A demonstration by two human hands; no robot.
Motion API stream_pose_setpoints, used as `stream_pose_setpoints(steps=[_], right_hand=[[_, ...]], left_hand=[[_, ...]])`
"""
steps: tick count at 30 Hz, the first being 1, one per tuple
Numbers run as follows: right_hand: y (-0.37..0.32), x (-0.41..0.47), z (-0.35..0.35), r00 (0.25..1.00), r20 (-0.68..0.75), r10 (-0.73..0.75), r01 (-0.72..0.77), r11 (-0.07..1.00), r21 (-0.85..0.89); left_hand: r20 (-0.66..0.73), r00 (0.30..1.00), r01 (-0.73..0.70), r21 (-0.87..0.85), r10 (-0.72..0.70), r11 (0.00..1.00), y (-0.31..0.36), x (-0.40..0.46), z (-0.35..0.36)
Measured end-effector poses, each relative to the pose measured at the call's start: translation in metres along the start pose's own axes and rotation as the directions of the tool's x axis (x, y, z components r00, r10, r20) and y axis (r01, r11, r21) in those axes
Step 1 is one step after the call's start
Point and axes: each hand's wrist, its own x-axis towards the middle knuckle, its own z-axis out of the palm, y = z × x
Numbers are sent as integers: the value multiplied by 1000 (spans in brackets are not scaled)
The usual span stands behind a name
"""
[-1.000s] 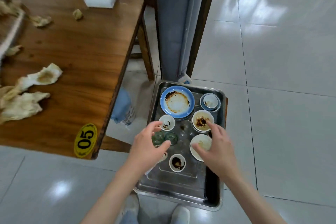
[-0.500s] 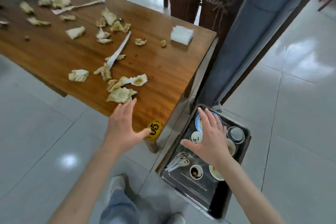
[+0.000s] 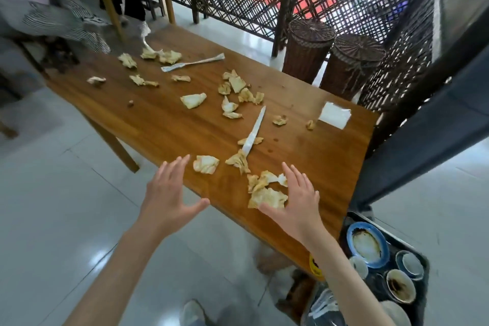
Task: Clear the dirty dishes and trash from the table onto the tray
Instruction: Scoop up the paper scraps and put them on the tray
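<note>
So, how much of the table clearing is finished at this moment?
Done: the dirty plate and small bowls sit on the tray. In hand: nothing; the left hand and right hand are open over the table, the right beside a crumpled napkin. Left: many napkins, two wrappers.
</note>
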Motion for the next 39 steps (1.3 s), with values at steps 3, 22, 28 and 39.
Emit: stream_pose_setpoints(steps=[3, 22, 28, 39], right_hand=[[-47, 26, 28, 999, -38, 10, -11, 1000, -25], [-216, 221, 147, 999, 19, 33, -33, 999, -30], [-284, 299, 196, 994, 53, 94, -93, 995, -23], [-380, 387, 249, 990, 37, 139, -135, 986, -101]], left_hand=[[-14, 1000, -6, 18, 6, 1000, -44, 28, -36], [-11, 999, 46, 50, -45, 998, -254, 241, -122], [66, 997, 44, 81, -50, 996, -317, 326, -151], [151, 988, -6, 157, -19, 988, -419, 468, -181]])
